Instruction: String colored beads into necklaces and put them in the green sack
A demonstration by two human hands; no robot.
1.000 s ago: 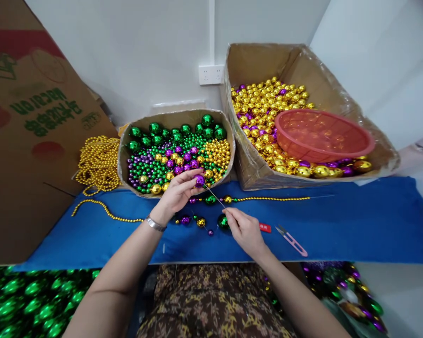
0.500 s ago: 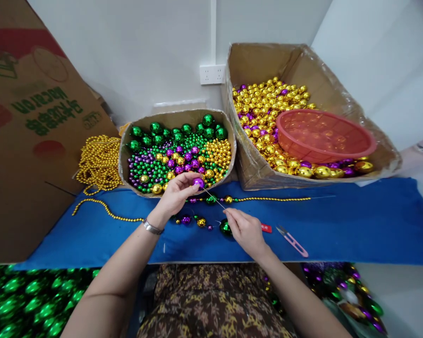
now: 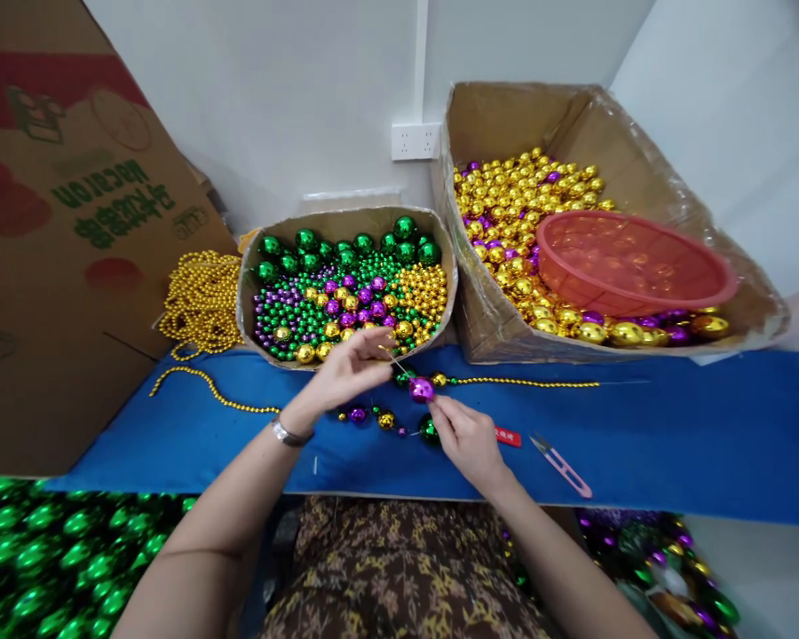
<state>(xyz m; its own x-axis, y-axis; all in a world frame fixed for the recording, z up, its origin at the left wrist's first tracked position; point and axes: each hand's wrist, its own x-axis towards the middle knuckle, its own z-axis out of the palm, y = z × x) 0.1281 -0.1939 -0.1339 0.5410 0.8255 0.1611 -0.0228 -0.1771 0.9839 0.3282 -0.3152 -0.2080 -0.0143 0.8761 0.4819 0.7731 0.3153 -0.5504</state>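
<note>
My left hand (image 3: 354,371) is over the near edge of the smaller bead box, thumb and fingers apart around a thin needle or wire. That thin line runs to a shiny purple bead (image 3: 422,390), pinched at the fingertips of my right hand (image 3: 464,439). Beneath my hands lies a strand of mixed beads with a purple bead (image 3: 358,415), a gold bead (image 3: 386,420) and a large green bead (image 3: 429,429), partly behind my right fingers. Farther back, a gold bead string (image 3: 526,382) stretches right, ending in a thin wire.
The smaller box (image 3: 241,311) holds green, purple and gold beads. A larger box (image 3: 470,328) of gold and purple beads bears a red basket (image 3: 632,297). Pink thread snips (image 3: 563,466) and a red tag (image 3: 508,437) lie on the blue cloth (image 3: 706,435). Gold strings (image 3: 200,302) are piled left.
The purple bead has moved from my left fingertips along the thin line to my right fingertips. My left fingers have opened. The view has shifted slightly left.
</note>
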